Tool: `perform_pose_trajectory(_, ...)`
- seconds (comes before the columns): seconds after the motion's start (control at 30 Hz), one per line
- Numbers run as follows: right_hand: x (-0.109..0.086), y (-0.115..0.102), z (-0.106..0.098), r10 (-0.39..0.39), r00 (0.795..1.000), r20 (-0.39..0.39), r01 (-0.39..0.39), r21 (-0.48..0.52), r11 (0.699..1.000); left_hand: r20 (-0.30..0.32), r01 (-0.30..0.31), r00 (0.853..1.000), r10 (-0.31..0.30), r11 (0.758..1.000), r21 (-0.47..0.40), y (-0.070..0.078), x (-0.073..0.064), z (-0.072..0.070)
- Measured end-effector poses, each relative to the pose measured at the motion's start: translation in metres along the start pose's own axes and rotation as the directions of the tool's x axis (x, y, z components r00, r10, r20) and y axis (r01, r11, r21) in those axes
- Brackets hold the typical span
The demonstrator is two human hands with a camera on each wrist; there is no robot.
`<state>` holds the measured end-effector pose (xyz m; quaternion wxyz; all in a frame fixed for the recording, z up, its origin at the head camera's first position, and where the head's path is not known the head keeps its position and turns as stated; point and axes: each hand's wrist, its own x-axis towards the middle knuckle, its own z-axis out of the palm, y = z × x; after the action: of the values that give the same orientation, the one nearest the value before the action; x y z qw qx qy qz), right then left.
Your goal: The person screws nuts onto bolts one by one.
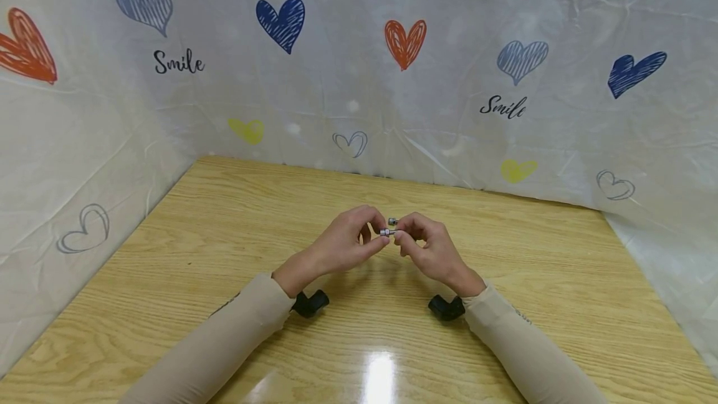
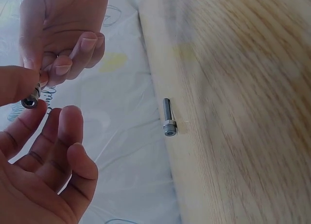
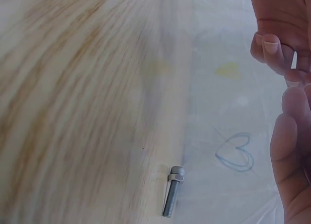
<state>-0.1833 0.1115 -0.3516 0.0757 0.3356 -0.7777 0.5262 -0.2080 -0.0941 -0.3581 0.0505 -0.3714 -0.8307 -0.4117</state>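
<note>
Between both hands is a small metal socket-head bolt (image 1: 384,232), held about level above the table. My left hand (image 1: 350,240) pinches it at the head between thumb and forefinger. At the thin threaded end, my right hand (image 1: 430,247) pinches with thumb and forefinger. The hex socket of the held bolt (image 2: 30,102) faces the left wrist camera; fingers cover much of its shank. A second bolt (image 2: 168,119) lies on the table just beyond the hands, a nut-like collar against its head. The right wrist view also shows this lying bolt (image 3: 173,192), while fingers hide the held one there.
The wood-grain table (image 1: 235,223) runs back to a white sheet (image 1: 348,92) printed with hearts and "Smile", which also hangs at the sides. Black wrist mounts (image 1: 311,303) sit under both forearms. Light glares off the table near its front.
</note>
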Motion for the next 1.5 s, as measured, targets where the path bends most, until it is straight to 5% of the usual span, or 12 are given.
perform_pose_trajectory(0.9, 0.002, -0.001, 0.000, -0.014, 0.999, 0.036, 0.017, -0.084, 0.996, -0.008, 0.027, 1.000, -0.027, 0.998, 0.050, 0.001, 0.000, -0.003)
perform_pose_trajectory(1.23, 0.000, 0.031, 0.000, 0.024, 0.999, 0.046, -0.019, -0.110, 0.994, 0.003, 0.033, 0.999, -0.033, 0.998, 0.055, 0.005, 0.002, -0.006)
perform_pose_trajectory(1.5, -0.001, 0.035, -0.001, 0.003, 0.998, 0.063, 0.004, -0.108, 0.994, 0.020, 0.033, 0.999, -0.034, 0.998, 0.055, 0.005, 0.001, -0.006)
